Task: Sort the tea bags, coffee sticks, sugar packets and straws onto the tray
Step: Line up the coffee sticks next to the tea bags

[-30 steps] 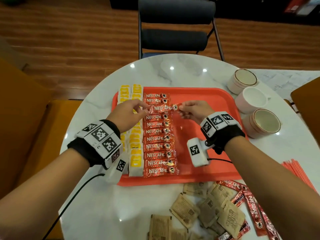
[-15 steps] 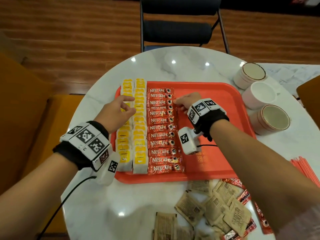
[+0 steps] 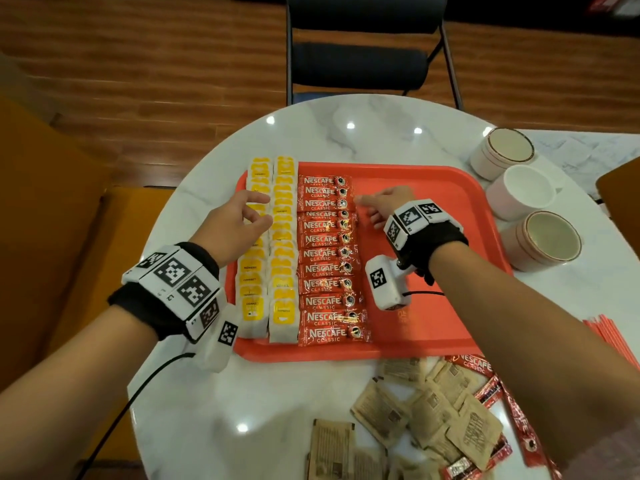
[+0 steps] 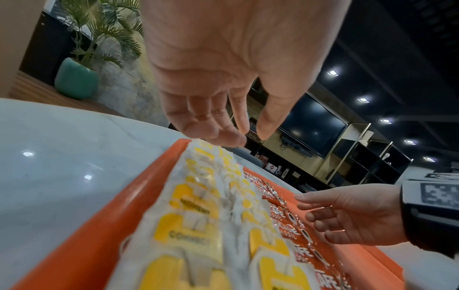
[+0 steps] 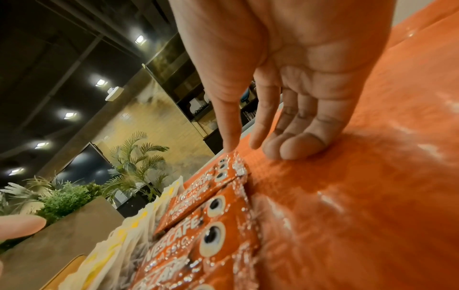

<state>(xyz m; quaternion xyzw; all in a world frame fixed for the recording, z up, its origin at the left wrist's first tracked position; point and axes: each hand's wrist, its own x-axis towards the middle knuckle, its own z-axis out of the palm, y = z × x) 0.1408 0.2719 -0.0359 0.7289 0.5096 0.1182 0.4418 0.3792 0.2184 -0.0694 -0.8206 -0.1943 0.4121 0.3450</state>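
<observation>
Head view: yellow-tagged paper tea bags (image 3: 270, 251) and red foil coffee sticks (image 3: 327, 258) are rowed on the orange plastic tray (image 3: 433, 327); brown paper sugar packets (image 3: 415, 410) and red straws (image 3: 613, 337) are left on the white marble tabletop (image 3: 242, 393). Each hand's grip, left hand (image 3: 239, 223) and right hand (image 3: 388, 206), is held apart, empty.

Tray (image 3: 433, 188) on the tabletop (image 3: 214, 393), tea bags (image 3: 282, 271) along its left side, coffee sticks (image 3: 325, 268) just right of them, cups (image 3: 519, 199) right of the tray, sugar packets (image 3: 426, 410) before it, straws (image 3: 613, 337) at far right.

White marble table (image 3: 311, 403): tray (image 3: 433, 327), cups (image 3: 519, 192), packets (image 3: 426, 414).
</observation>
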